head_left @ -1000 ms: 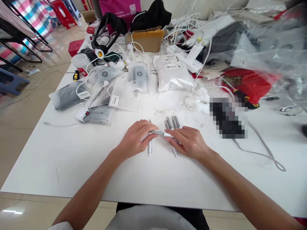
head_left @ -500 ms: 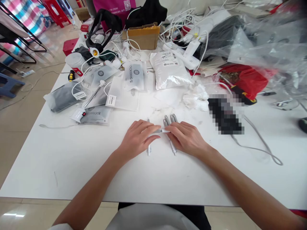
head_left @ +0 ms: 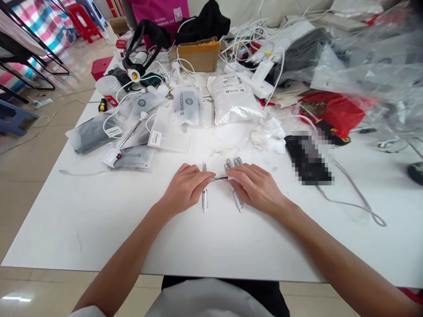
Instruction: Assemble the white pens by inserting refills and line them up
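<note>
Between my two hands a pen (head_left: 220, 178) is held level, with a thin dark rod like a refill showing between the fingertips. My left hand (head_left: 187, 187) pinches its left end, which the fingers hide. At the other end, my right hand (head_left: 257, 185) is closed on a whitish part. Beneath my left fingertips, a silver and clear pen (head_left: 205, 200) lies upright in the view on the table. Several more pens (head_left: 237, 201) lie side by side under my right hand, their grey tips poking out beyond the fingers.
A white table (head_left: 148, 246) carries grey packets (head_left: 132, 156), a white plastic parcel (head_left: 234, 101), crumpled white tissue (head_left: 268, 134) and a blurred-out dark device (head_left: 309, 158) with a cable. Behind are a cardboard box (head_left: 194, 55), tangled white cables and clear plastic bags (head_left: 363, 70).
My left hand has drawn slightly left, away from my right. More of the thin dark rod shows between them, and the left fingers have closed together. The view has shifted a little.
</note>
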Action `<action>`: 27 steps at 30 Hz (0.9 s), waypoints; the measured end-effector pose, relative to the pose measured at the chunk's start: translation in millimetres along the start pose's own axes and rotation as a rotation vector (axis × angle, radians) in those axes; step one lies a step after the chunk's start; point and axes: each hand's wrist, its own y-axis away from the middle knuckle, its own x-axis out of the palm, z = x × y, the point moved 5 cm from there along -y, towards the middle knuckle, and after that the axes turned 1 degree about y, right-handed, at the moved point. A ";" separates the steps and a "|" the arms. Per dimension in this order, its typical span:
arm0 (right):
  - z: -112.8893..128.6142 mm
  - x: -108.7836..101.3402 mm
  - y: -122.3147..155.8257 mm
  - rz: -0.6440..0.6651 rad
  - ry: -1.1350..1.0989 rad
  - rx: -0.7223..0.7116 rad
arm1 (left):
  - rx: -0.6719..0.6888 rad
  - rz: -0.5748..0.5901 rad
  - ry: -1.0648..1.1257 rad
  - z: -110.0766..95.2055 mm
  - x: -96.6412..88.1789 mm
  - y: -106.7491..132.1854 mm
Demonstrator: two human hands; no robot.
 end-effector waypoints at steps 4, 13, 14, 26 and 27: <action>4.3 -0.6 -2.3 0.019 0.058 -0.029 | 0.071 0.026 -0.062 -1.2 2.1 -0.4; -1.2 -5.4 -1.4 -0.048 0.095 -0.025 | 0.122 -0.071 -0.147 -0.8 -5.1 -1.7; -3.6 -5.8 -0.9 -0.049 0.098 -0.015 | 0.112 -0.067 -0.145 0.4 -6.7 -2.0; -11.3 -5.8 2.3 -0.063 0.099 0.015 | 0.021 -0.025 -0.055 3.7 -10.9 -2.3; -10.7 -5.6 2.4 -0.065 0.098 0.013 | 0.024 -0.018 -0.054 3.4 -9.9 -2.1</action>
